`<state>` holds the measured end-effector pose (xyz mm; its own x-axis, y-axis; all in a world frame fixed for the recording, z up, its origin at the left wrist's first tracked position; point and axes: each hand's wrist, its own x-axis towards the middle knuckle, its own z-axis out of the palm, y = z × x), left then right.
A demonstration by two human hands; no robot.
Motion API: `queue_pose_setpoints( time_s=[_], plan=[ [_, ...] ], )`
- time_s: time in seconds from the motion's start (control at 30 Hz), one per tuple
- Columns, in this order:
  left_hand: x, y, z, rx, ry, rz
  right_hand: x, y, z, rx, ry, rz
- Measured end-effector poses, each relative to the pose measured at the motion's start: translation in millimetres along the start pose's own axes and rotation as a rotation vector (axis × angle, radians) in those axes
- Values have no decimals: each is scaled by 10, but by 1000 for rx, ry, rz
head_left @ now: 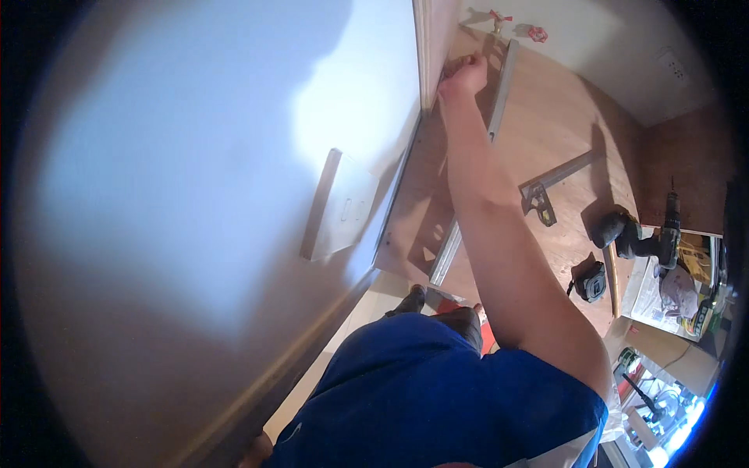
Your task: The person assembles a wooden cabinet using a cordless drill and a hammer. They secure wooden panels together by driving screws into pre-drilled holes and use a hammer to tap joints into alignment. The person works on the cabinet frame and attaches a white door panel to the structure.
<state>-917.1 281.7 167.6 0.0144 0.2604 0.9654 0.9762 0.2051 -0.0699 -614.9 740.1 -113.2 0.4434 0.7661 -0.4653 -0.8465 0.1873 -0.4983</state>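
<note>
My right arm stretches across a plywood surface [562, 117] to its far left corner. There my right hand [466, 74] is closed, its fingers curled beside the edge of the white wall panel; what they hold, if anything, is hidden. Just right of it, a long metal straightedge [501, 93] lies along the plywood and passes under my forearm. A combination square [540, 204] with a grey blade rests to the right of my forearm. At the lower left edge only a bit of my left hand [256, 451] shows, low by the wall, its fingers hard to make out.
A black tape measure [591, 281] and a cordless drill [651, 242] lie at the right. Two red-handled valves stick out of the back wall, one a tap [498, 20]. A switch plate [345, 207] juts from the left wall [195, 156]. Bags and tools crowd the right rim.
</note>
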Motion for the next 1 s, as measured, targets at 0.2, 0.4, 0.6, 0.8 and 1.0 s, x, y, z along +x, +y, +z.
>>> queue_pose_setpoints(
  time_s=[0.2,0.4,0.6,0.8,1.0],
  plan=[
    [-14,7,-71,23,-2,-3,-158,-225,-75,-54,-95,-103],
    [-12,-15,-81,13,2,-3,-359,-128,-288,-371,-304,-317],
    [-16,-35,-176,20,-1,-3,-720,-540,-434,-1497,-871,-282],
    [-20,-60,-175,-7,6,-7,-415,-535,-510,-1575,-1080,-526],
    [-31,-80,-236,-13,9,-2,-316,-415,-580,-1653,-1059,-539]
  ],
)
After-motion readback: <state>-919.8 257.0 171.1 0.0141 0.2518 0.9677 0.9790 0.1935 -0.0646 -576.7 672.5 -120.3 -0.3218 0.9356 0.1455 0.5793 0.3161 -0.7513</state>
